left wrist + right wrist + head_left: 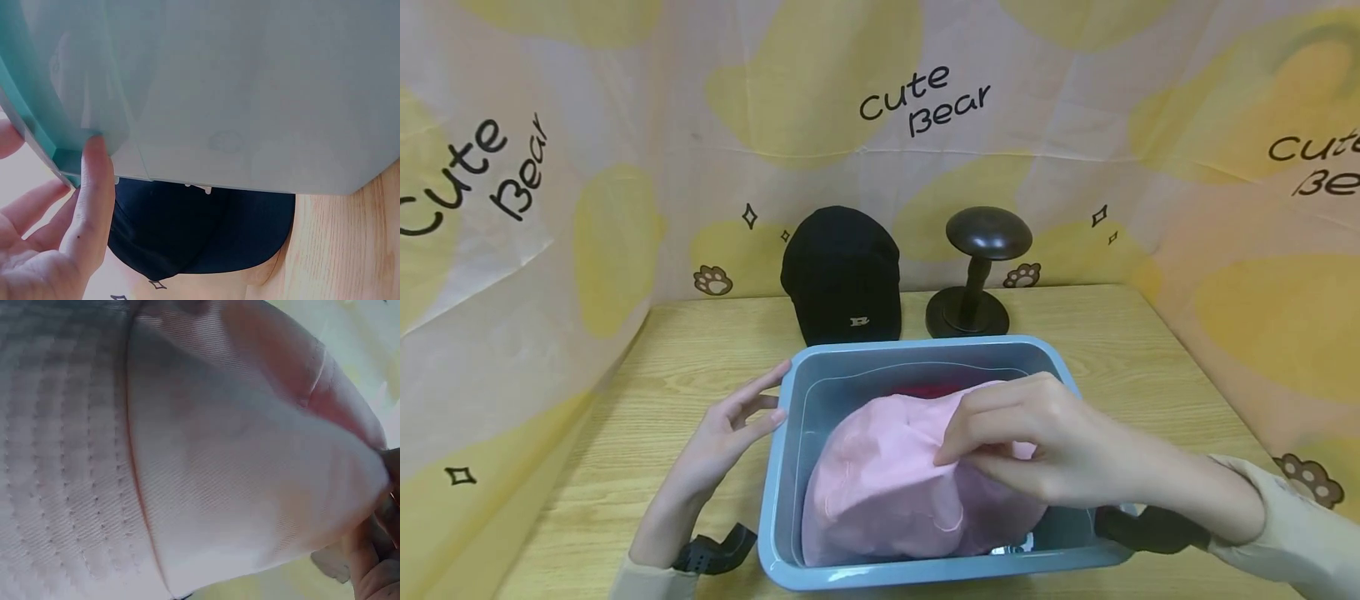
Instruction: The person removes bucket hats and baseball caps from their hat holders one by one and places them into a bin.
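A pink hat [880, 475] fills much of a light blue plastic bin [925, 575]. My right hand [1045, 442] pinches the top of its crown between thumb and fingers. In the right wrist view the fabric of the hat [237, 487] is drawn toward the fingertips, and rows of stitching run along its brim. My left hand [733, 425] is at the bin's left rim, fingers mostly straight. In the left wrist view one finger of the left hand [56, 256] lies along the outer wall of the bin [219, 94]. Something red [928, 390] shows behind the hat inside the bin.
Behind the bin stand a black cap [842, 275] with a small light emblem and a dark hat stand [973, 267] with a rounded top. All are on a wood-grain table [700, 333]. A patterned cloth [820, 108] hangs at the back and sides.
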A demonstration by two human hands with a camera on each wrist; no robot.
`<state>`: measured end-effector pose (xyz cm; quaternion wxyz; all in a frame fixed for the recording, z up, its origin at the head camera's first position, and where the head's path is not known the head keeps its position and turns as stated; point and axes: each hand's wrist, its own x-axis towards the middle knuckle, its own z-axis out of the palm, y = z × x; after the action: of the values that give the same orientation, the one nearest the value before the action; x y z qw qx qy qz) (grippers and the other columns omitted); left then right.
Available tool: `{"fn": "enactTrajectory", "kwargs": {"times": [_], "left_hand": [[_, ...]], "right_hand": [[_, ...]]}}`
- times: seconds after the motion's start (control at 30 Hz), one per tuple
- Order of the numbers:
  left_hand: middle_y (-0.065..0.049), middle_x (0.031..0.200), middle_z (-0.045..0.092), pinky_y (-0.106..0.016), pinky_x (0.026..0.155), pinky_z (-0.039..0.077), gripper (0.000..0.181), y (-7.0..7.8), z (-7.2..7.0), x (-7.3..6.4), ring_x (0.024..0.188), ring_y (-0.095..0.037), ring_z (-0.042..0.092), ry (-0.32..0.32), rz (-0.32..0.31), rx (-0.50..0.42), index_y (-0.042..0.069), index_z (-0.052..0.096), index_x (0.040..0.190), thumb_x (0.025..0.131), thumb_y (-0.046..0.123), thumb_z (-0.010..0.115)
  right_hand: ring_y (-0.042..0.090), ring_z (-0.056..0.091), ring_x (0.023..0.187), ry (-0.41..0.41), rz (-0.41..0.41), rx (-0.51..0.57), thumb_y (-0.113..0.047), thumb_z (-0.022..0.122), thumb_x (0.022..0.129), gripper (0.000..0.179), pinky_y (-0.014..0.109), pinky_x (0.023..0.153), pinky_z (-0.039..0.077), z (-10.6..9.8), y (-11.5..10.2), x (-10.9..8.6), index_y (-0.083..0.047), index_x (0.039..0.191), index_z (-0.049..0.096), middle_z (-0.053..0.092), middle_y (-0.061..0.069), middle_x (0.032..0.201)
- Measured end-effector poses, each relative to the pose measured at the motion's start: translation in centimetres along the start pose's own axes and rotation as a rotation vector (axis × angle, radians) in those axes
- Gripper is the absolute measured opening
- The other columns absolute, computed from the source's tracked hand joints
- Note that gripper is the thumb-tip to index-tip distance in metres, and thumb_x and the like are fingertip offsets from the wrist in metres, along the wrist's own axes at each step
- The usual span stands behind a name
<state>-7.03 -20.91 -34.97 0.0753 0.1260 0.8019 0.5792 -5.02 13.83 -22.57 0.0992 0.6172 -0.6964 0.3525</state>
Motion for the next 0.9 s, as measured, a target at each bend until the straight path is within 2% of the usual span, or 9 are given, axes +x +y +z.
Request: {"fn": "enactTrajectory", "kwargs": {"times": [0.13, 0.27, 0.53, 0.67, 0.9], "left_hand": [[-0.005, 0.143, 0.049, -0.042, 0.095, 0.045, 0.055, 0.1, 0.0, 0.0, 0.111, -0.008, 0.059, -0.008, 0.001, -0.009, 0.026, 0.040, 0.147, 0.096, 0.022, 0.059], [-0.007, 0.142, 0.050, -0.042, 0.095, 0.045, 0.055, 0.0, 0.1, 0.0, 0.112, -0.011, 0.059, -0.015, -0.004, -0.019, 0.026, 0.040, 0.147, 0.095, 0.022, 0.059], [-0.004, 0.142, 0.050, -0.048, 0.096, 0.045, 0.055, 0.0, 0.1, 0.1, 0.111, -0.009, 0.059, -0.007, -0.011, -0.007, 0.027, 0.040, 0.147, 0.095, 0.023, 0.060], [-0.004, 0.143, 0.049, -0.051, 0.096, 0.045, 0.055, 0.1, 0.0, 0.1, 0.111, -0.009, 0.059, -0.006, -0.006, -0.006, 0.027, 0.040, 0.147, 0.095, 0.023, 0.059], [-0.004, 0.143, 0.049, -0.045, 0.095, 0.044, 0.055, 0.0, 0.0, 0.0, 0.110, -0.009, 0.059, -0.006, 0.003, -0.011, 0.027, 0.040, 0.147, 0.095, 0.022, 0.059]], "right_hand": [[0.002, 0.061, 0.083, -0.026, 0.087, -0.075, 0.002, 0.061, 0.087, 0.021, 0.010, 0.075, 0.048, -0.1, 1.2, 0.0, -0.014, 0.097, 0.070, 0.069, -0.007, 0.092], [0.001, 0.060, 0.083, -0.058, 0.112, -0.172, 0.007, 0.069, 0.077, 0.029, 0.010, 0.076, 0.048, 0.4, 2.5, -0.1, -0.015, 0.096, 0.071, 0.069, -0.008, 0.091], [0.004, 0.062, 0.088, -0.167, 0.145, -0.334, 0.000, 0.070, 0.079, 0.026, 0.018, 0.079, 0.052, 1.0, 3.6, 0.1, -0.019, 0.096, 0.073, 0.069, -0.010, 0.094], [0.005, 0.061, 0.088, -0.249, 0.173, -0.365, -0.002, 0.068, 0.081, 0.025, 0.020, 0.079, 0.052, 1.2, 3.9, 0.2, -0.019, 0.097, 0.074, 0.069, -0.011, 0.095], [0.008, 0.058, 0.092, -0.423, 0.282, -0.376, -0.011, 0.071, 0.084, 0.023, 0.024, 0.083, 0.051, 1.5, 4.4, 0.1, -0.020, 0.105, 0.073, 0.070, -0.010, 0.100]]}}
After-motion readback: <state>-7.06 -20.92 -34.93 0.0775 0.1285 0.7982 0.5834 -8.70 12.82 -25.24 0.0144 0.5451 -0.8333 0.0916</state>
